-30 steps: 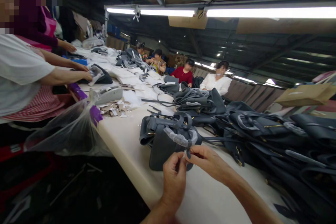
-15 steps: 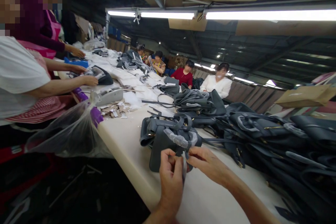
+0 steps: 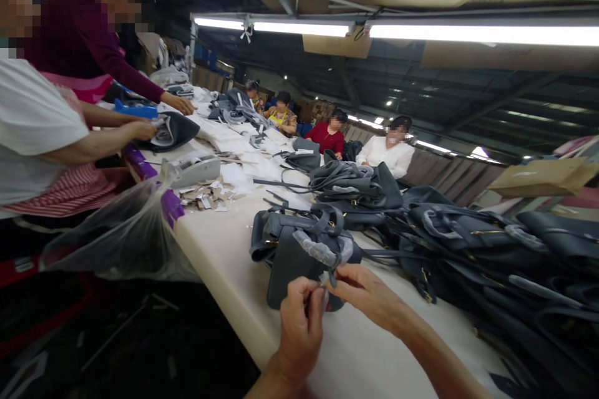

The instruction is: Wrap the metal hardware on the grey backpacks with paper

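Note:
A dark grey handbag (image 3: pixel 292 262) stands on the table in front of me, clear film (image 3: pixel 316 249) wrapped around its handle. Just before its front, my left hand (image 3: pixel 302 318) is closed in a pinch on a small whitish piece of film (image 3: pixel 324 280). My right hand (image 3: pixel 365 290) pinches a small dark leather tab (image 3: pixel 332 278) close beside the left fingertips. Both hands nearly meet there. The fingers partly hide the film and the lower right of the bag.
A heap of dark bags (image 3: pixel 468 243) covers the table's right side. Cardboard scraps (image 3: pixel 210 195) lie near the left edge, above a hanging clear plastic sack (image 3: pixel 135 237). Co-workers stand at left; one in a white sleeve (image 3: pixel 42 131) handles a bag (image 3: pixel 175 131). Others sit across the table (image 3: pixel 234 249).
My left hand has moved slightly down and left, and the whitish film has shifted with it. At left, a co-worker's purple-sleeved arm has reached farther right across the table.

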The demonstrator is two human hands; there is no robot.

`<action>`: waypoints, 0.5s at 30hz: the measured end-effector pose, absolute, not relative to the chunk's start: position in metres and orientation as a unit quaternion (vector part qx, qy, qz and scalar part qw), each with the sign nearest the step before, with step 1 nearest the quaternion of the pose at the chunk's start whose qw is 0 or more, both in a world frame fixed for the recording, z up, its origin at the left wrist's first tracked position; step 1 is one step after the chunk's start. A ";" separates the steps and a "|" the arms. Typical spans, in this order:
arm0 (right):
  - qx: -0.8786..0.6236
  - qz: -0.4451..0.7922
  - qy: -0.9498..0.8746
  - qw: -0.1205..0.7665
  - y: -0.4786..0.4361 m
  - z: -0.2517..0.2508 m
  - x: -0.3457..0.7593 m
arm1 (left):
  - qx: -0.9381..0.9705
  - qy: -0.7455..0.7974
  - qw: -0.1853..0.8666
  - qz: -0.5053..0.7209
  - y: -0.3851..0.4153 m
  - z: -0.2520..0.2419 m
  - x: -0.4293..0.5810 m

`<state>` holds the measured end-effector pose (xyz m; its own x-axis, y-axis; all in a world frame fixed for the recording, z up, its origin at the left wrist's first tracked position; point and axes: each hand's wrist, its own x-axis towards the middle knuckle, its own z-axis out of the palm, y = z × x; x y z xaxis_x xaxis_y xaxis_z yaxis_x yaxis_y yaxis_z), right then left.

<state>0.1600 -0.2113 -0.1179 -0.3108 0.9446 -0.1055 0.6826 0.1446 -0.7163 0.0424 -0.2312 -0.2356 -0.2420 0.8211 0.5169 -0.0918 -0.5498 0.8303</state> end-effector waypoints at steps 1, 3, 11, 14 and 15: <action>-0.555 0.346 -0.733 0.188 -0.211 -0.118 0.160 | 0.545 0.334 0.287 0.713 -0.230 -0.237 0.041; -0.554 0.347 -0.735 0.180 -0.210 -0.119 0.161 | 0.588 0.293 0.215 0.722 -0.227 -0.240 0.036; -0.558 0.339 -0.736 0.182 -0.208 -0.128 0.165 | 0.603 0.270 0.246 0.709 -0.227 -0.234 0.029; -0.572 0.338 -0.726 0.177 -0.210 -0.126 0.165 | 0.487 0.324 0.432 0.687 -0.230 -0.231 0.037; -0.578 0.341 -0.721 0.175 -0.211 -0.125 0.165 | 0.440 0.323 0.499 0.674 -0.230 -0.230 0.040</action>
